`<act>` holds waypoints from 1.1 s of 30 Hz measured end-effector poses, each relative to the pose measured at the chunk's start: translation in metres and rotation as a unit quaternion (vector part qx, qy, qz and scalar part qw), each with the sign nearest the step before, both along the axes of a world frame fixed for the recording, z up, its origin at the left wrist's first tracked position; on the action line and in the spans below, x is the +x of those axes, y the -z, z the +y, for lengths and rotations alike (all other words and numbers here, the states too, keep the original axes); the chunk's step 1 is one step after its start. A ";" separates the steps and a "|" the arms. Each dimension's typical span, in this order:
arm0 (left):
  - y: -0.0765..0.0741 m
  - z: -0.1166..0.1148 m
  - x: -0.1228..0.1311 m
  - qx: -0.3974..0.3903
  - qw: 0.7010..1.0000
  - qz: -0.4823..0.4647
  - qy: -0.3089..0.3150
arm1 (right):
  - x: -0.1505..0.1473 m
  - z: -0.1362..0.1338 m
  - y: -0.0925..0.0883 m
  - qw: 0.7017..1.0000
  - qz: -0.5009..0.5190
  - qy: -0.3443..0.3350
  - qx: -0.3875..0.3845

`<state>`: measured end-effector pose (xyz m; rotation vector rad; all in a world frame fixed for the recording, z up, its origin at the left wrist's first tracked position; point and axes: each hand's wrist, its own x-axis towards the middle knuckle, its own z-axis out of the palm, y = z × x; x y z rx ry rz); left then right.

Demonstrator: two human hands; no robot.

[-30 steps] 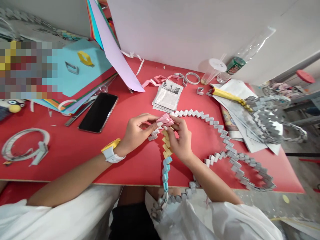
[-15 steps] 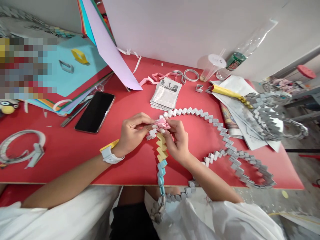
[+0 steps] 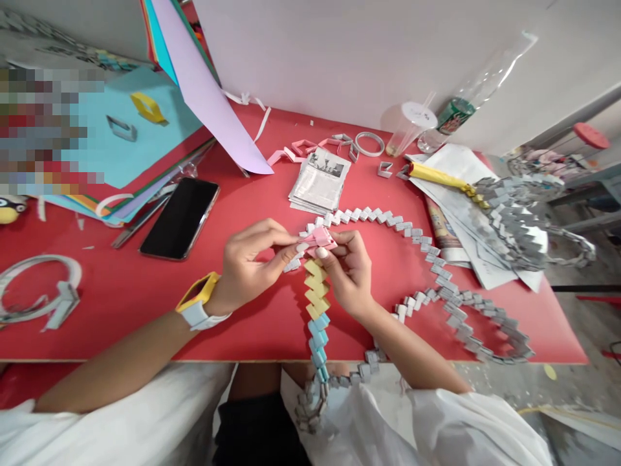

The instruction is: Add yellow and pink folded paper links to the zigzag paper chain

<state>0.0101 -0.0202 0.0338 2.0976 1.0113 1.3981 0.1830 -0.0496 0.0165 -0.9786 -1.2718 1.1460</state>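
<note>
Both hands meet over the red table around a pink folded paper link [image 3: 320,237]. My left hand [image 3: 257,259] pinches its left side between thumb and fingers. My right hand [image 3: 352,268] grips its right side, thumb in front. Below the pink piece hangs a zigzag paper chain, yellow [image 3: 316,291] at the top, then light blue [image 3: 319,346], then grey down past the table edge. A white and grey zigzag chain [image 3: 402,225] curves across the table behind and right of my hands. Its near end lies partly hidden behind my fingers.
A stack of newspaper slips [image 3: 320,183] lies behind my hands, pink paper links [image 3: 301,147] beyond it. A phone [image 3: 180,218] and coloured sheets [image 3: 130,123] are left, with a paper ring [image 3: 41,288]. A cup [image 3: 412,126], bottle [image 3: 453,120] and papers [image 3: 460,194] stand right.
The pink link has turned so a broad flat side shows. My left wrist has rolled, bringing the yellow watch face into view. The yellow and blue chain has swung slightly right.
</note>
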 end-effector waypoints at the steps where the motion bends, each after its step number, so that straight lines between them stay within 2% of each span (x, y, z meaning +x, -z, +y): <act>1: 0.000 0.000 -0.001 0.013 1.000 0.007 -0.005 | 0.000 0.000 -0.001 1.000 0.002 -0.005 -0.010; 7: 0.000 -0.004 -0.003 0.040 0.999 0.027 -0.018 | -0.001 0.002 -0.003 0.999 0.014 -0.035 -0.031; 10: -0.001 -0.004 -0.004 0.061 0.998 0.017 0.009 | -0.001 0.003 -0.004 0.999 0.012 -0.046 -0.023; 19: -0.001 -0.005 -0.003 0.075 0.996 -0.010 0.040 | 0.004 0.001 -0.009 0.994 -0.085 -0.061 0.012; 23: 0.001 -0.003 0.000 0.047 0.999 -0.011 0.007 | 0.002 0.004 -0.014 0.994 0.000 -0.099 -0.054; 27: 0.005 0.001 0.005 -0.018 0.999 -0.026 -0.014 | -0.002 0.006 -0.012 0.990 0.058 -0.056 -0.117; 30: 0.008 0.003 0.006 -0.036 0.999 -0.033 -0.014 | -0.002 0.005 -0.007 0.996 0.027 -0.022 -0.077; 33: 0.008 0.008 0.001 0.034 0.999 0.011 -0.010 | -0.001 0.003 -0.004 0.998 -0.056 -0.014 -0.002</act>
